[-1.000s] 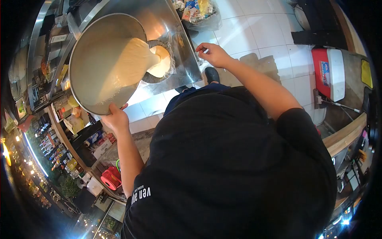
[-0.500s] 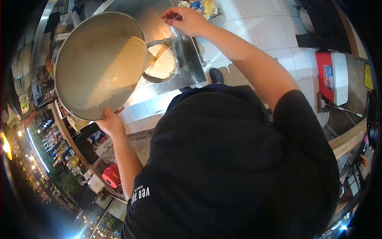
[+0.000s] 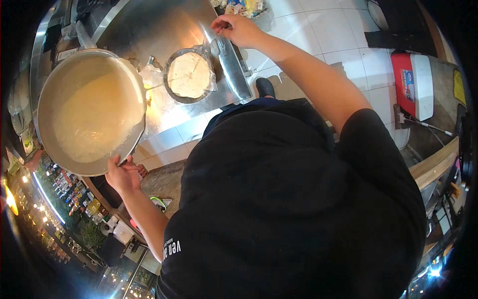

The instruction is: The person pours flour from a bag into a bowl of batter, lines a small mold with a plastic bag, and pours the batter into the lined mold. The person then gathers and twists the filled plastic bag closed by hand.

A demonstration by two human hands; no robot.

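My left hand [image 3: 123,175] is closed on the lower rim of a large metal bowl [image 3: 84,117], which holds pale, creamy liquid. The bowl is off to the left of a smaller round container [image 3: 189,74] lined with clear plastic, filled with a pale mixture. A thin strand stretches between the two, and liquid coats the large bowl's right lip. My right hand [image 3: 236,31] is above the metal table's right edge, beyond the small container, its fingers loosely bent and apart with nothing visible between them.
The metal table [image 3: 144,30] spans the upper left. Bagged packaging [image 3: 244,7] is at the top, beside the tiled floor [image 3: 294,32]. A red and white cooler [image 3: 413,87] stands at the right. Crowded shelves [image 3: 74,192] line the lower left.
The large bowl has moved left and down, away from the small container, and the thick pouring stream has thinned to a strand. My right hand moved up and left over the table edge.
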